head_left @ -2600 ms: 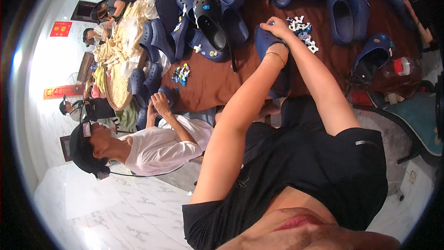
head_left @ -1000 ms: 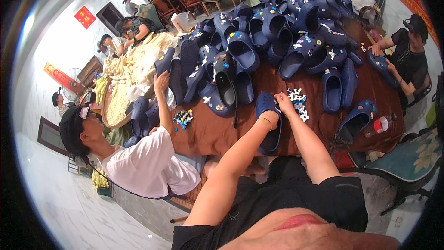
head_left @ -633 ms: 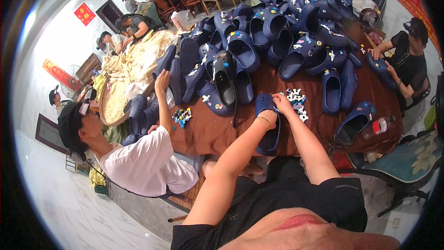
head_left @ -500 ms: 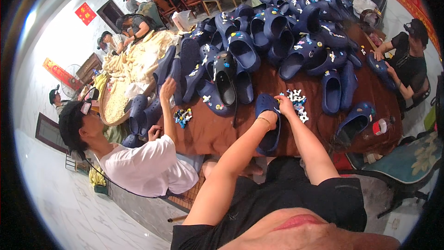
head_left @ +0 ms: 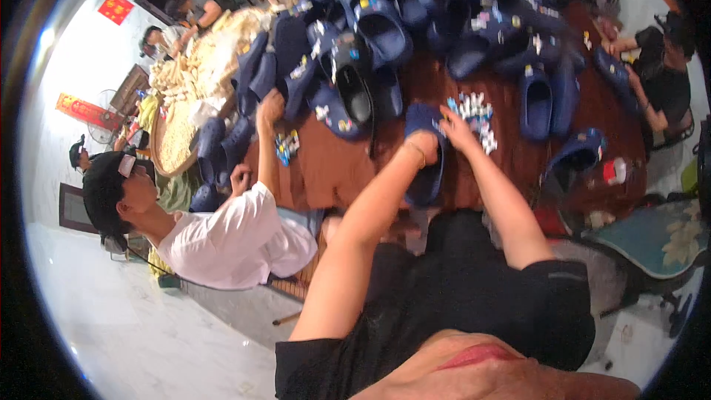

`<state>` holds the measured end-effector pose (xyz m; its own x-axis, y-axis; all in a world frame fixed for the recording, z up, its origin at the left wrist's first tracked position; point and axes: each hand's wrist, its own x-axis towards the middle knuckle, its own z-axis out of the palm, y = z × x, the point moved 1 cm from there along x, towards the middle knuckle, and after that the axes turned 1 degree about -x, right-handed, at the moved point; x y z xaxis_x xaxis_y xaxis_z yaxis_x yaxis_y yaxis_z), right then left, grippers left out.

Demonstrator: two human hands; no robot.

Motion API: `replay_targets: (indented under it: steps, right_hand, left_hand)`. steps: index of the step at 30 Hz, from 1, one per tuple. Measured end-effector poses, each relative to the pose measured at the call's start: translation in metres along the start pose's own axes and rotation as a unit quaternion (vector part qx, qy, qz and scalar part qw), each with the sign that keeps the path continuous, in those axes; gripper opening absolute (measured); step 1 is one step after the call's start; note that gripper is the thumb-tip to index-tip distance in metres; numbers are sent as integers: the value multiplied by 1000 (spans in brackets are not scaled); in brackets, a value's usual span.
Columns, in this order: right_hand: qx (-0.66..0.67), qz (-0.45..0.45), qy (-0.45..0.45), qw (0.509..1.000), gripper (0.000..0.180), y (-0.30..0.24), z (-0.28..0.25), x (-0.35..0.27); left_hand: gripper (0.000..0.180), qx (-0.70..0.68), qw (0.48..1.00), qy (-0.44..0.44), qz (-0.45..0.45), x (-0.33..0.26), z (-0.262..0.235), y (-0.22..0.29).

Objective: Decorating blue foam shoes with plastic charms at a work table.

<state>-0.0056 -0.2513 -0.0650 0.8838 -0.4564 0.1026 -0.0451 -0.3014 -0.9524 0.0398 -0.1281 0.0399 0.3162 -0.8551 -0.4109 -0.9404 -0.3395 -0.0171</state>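
A dark blue clog (head_left: pixel 424 191) lies toe away from me at the near edge of the brown-covered table. My left hand (head_left: pixel 422 145) reaches into its opening and holds it; the fingers are hidden inside. At the right side of the clog's toe is my right hand (head_left: pixel 458 131), its thumb and forefinger bent together. Whatever is between those fingertips is too small and blurred to make out. Just beyond that hand lies a pile of small white, blue and black shoe charms (head_left: pixel 478 115).
A big heap of navy clogs (head_left: pixel 385 30) covers the far table, one black clog (head_left: pixel 354 89) among them. On my left sits a co-worker in white (head_left: pixel 237 237), by more charms (head_left: pixel 286 147). A person in black (head_left: pixel 663 78) handles a clog at right. A loose clog (head_left: pixel 578 155) lies nearer.
The whole view has shifted, so the table sits higher in the picture. My left hand stays in the clog; my right fingers remain by its toe and look slightly further apart.
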Motion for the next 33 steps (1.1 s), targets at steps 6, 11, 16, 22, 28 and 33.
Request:
replay_targets:
  steps: [6,11,16,22,28,33]
  right_hand:
    - [3,-38,-73,997,70,-37,13,14]
    - [-93,-76,-36,992,62,-22,13,4]
    - [-107,-91,101,985,33,-22,25,-3]
    - [13,57,112,992,29,-19,11,8]
    - [-103,0,125,987,25,-25,-4,2]
    - [-245,-12,251,937,21,-21,-45,18]
  left_hand:
    - [33,95,971,217,35,8,6,-39]
    - [36,93,974,199,56,13,2,-32]
    - [47,92,990,110,-12,12,-4,-23]
    - [29,-37,997,61,10,-22,10,-28]
    - [22,-92,995,20,-35,-47,65,-41]
    - [17,-197,960,154,-127,-48,96,-29]
